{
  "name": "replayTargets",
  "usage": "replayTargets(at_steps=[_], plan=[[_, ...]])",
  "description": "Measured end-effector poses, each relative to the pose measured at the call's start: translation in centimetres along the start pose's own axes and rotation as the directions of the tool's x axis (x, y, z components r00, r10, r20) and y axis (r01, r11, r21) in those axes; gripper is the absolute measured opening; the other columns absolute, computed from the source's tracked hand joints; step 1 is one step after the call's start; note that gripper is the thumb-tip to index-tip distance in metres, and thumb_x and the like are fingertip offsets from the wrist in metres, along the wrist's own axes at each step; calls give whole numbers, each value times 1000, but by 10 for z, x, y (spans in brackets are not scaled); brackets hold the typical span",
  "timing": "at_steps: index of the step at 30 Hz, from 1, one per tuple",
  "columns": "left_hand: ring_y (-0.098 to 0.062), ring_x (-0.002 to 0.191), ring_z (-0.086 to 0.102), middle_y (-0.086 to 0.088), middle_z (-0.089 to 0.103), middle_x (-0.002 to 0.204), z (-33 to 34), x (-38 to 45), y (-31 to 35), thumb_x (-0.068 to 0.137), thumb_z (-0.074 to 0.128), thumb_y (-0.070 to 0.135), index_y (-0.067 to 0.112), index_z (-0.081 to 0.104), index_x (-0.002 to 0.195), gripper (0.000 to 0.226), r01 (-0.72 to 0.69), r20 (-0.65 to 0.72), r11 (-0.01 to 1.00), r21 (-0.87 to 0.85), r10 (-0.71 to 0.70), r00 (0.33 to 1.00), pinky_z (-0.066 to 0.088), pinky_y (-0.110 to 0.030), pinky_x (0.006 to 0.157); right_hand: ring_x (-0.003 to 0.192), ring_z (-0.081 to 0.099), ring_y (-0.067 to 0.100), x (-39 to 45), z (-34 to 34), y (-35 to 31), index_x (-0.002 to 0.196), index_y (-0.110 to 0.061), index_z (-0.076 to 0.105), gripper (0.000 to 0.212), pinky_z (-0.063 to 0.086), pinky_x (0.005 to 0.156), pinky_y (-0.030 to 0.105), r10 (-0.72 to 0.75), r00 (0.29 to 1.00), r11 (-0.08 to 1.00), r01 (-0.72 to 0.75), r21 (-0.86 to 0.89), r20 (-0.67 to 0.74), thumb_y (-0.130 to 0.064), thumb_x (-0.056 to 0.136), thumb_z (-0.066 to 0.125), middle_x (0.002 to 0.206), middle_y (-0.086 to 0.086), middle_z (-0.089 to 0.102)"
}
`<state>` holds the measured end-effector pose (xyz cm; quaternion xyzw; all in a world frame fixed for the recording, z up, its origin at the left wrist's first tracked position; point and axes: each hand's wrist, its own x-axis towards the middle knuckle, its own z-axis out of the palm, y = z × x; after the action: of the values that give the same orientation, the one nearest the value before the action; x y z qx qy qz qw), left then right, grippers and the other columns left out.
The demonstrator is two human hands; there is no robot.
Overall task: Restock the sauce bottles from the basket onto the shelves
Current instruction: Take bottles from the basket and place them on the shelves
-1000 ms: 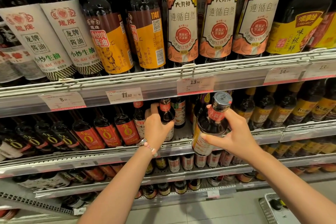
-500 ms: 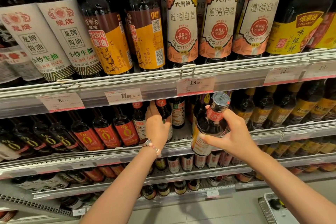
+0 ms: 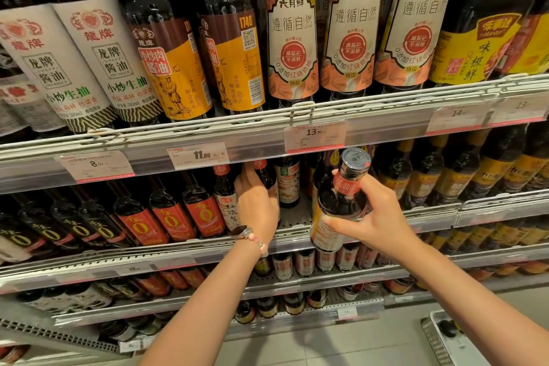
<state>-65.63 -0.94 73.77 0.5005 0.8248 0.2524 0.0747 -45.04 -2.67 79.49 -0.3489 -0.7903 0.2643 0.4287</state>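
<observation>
— What are the hands doing, centre frame?

— The right hand (image 3: pixel 375 217) is closed around a dark sauce bottle (image 3: pixel 338 202), thumb low on the label, fingers at the neck, silver cap up. It is held upright just in front of the middle shelf (image 3: pixel 430 211), probably so it can slide straight in and stand with its label facing out.

— And the left hand (image 3: pixel 258 205)?

— Reaching into the same shelf, fingers wrapped round a red-capped bottle (image 3: pixel 263 172) standing there. My guess is it is shifting that one to open the bare gap (image 3: pixel 292 214) between the two hands.

— Why that spot?

— Similar small bottles line the row, under the 13.90 price tag (image 3: pixel 314 135) on the shelf above.

— Where is the basket?

— Lower right corner, only a grey edge of the basket (image 3: pixel 436 336) shows on the floor; its contents are too cut off to count.
</observation>
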Motion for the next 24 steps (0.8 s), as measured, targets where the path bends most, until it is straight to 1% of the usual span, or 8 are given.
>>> replayTargets(at_steps=[3, 5, 7, 9, 11, 13, 18, 24], plan=[[-33, 88, 54, -22, 58, 90, -8, -15, 2, 86, 49, 8, -6, 52, 93, 15, -78, -101, 993, -94, 69, 993, 48, -44, 76, 103, 50, -13, 0, 1, 0, 114, -28, 51, 55, 39, 88, 6, 2, 1000, 1000, -2, 6, -8, -42, 65, 72, 105, -12, 58], [-28, 96, 44, -17, 52, 99, -15, -33, 4, 82, 47, 3, -4, 49, 106, 25, -244, -268, 949, -201, 186, 945, 41, -41, 87, 102, 50, -13, 0, 2, 0, 113, -27, 51, 55, 39, 88, 5, 0, 1000, 1000, 0, 13, -13, -42, 65, 72, 105, -13, 57], [-19, 107, 40, -10, 47, 110, -21, -49, 3, 72, 48, 0, 1, 47, 115, 43, -418, -286, 851, -319, 334, 898, 37, -32, 97, 103, 50, -14, 0, 4, 0, 113, -27, 51, 55, 38, 87, 5, -7, 1000, 1000, 7, 15, -5, -42, 66, 73, 106, -18, 56], [-11, 111, 41, -4, 43, 118, -31, -59, 5, 66, 51, 5, 7, 43, 121, 55, -470, -79, 745, -473, 496, 865, 39, -28, 98, 103, 51, -12, 1, 5, -1, 113, -28, 51, 55, 38, 87, 5, -14, 1000, 1000, 13, 20, 17, -40, 66, 76, 108, -21, 54], [-4, 125, 35, 3, 33, 136, -41, -64, 11, 68, 58, 19, 20, 25, 138, 77, -402, 223, 716, -570, 606, 763, 40, -22, 101, 102, 52, -11, 3, 5, -3, 114, -29, 51, 56, 38, 86, 6, -17, 999, 999, 16, 29, 40, -34, 66, 80, 109, -20, 54], [5, 133, 29, 16, 26, 145, -45, -64, 18, 69, 72, 27, 35, 11, 142, 95, -372, 343, 716, -590, 640, 688, 35, -15, 105, 101, 53, -9, 6, 5, -5, 114, -30, 51, 56, 39, 85, 7, -19, 997, 999, 17, 32, 75, -30, 66, 81, 108, -20, 55], [11, 114, 50, 33, 47, 118, -46, -55, 27, 63, 83, 24, 29, 33, 133, 86, -325, 247, 701, -635, 583, 774, 46, -17, 95, 100, 52, -10, 11, 6, -9, 112, -32, 51, 56, 40, 85, 8, -12, 994, 999, 7, 40, 108, -25, 66, 83, 106, -26, 52], [14, 98, 57, 26, 58, 102, -48, -50, 33, 66, 80, 14, 22, 42, 130, 76, -362, 141, 714, -599, 539, 830, 46, -6, 80, 104, 50, -10, 22, 7, -15, 118, -30, 49, 61, 39, 89, 8, -3, 983, 998, -9, 63, 182, -30, 66, 82, 110, -26, 51]])
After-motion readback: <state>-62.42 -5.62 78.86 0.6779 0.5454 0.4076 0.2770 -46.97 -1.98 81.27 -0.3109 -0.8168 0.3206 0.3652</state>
